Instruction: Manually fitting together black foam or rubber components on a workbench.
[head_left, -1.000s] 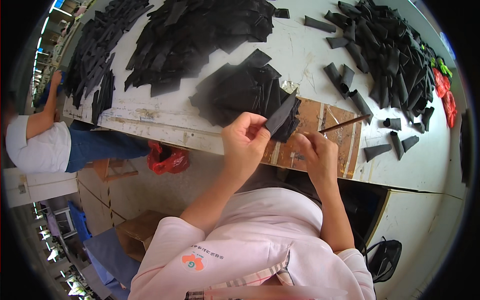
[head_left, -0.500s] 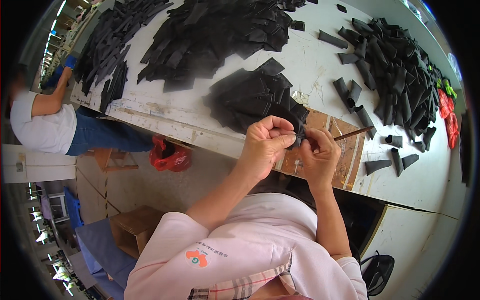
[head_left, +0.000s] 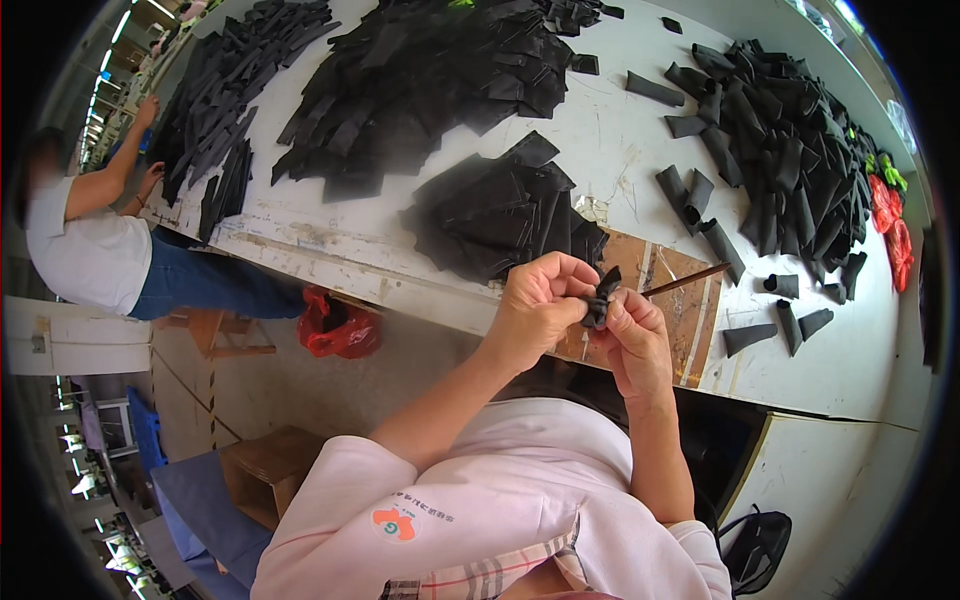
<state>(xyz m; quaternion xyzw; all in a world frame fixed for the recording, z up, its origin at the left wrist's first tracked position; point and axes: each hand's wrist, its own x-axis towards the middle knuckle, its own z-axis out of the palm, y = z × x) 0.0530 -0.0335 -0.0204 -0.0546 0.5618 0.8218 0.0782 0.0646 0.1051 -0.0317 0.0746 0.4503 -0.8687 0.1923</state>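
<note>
A small black fabric piece (head_left: 601,300) is bunched up between the fingertips of both my hands, above the table's near edge. My left hand (head_left: 538,312) pinches it from the left, thumb against fingers. From the right, my right hand (head_left: 637,345) grips it with thumb and fingers. A thin dark stick (head_left: 690,281) juts out rightward from behind my right hand; whether those fingers hold it is hidden. Just beyond my left hand lies a fanned pile of flat black fabric pieces (head_left: 490,210). Under my right hand is a worn brown board (head_left: 690,345) set on the table.
More flat black pieces (head_left: 400,100) are heaped farther back, with narrow strips (head_left: 235,75) at far left. Black fabric tubes (head_left: 790,160) form a heap on the right, several lying loose nearby. A co-worker (head_left: 95,240) stands at left. Red bag (head_left: 338,325) hangs below the table.
Both hands have drawn slightly toward me, and the bunched fabric piece now shows clearly between them. The stick has shifted left and nearer. The co-worker's arms have moved over the strips.
</note>
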